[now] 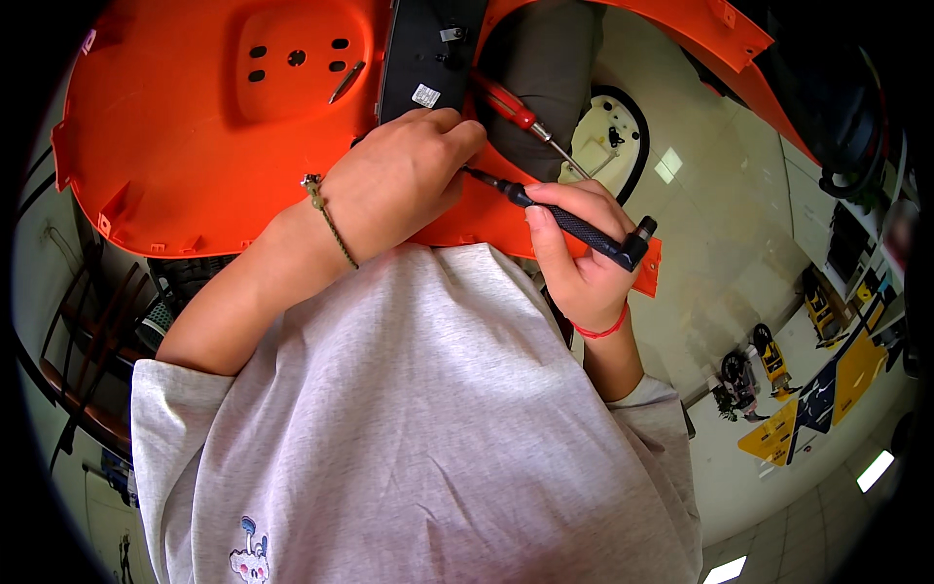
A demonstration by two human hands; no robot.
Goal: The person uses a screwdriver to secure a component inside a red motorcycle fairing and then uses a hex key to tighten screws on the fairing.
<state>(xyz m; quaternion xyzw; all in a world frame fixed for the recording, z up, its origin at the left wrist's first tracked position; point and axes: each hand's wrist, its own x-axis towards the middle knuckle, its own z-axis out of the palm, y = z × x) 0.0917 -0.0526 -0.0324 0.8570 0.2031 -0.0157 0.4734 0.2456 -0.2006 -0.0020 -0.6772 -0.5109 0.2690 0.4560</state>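
While pinched, black screwdriver [574, 224] in right hand [584, 263].

We see our left hand [404, 180] and right hand [574, 248] crowded against the orange panel [185, 127]; a red screwdriver [520, 117] lies just beyond them, while open floor [720, 214] seemingly lies rightward.

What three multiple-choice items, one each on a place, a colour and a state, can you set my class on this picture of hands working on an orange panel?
1. Where does the red-handled screwdriver lie?
A. on the grey shirt
B. on the dark part above the hands
C. on the tiled floor

2. What colour is the band on the right wrist?
A. red
B. blue
C. white

3. How is the black driver held?
A. lying loose
B. in both hands
C. gripped by the right hand

Answers: 1 B, it rests beyond the left hand; 2 A, a thin red loop; 3 C, fingers wrap its handle.
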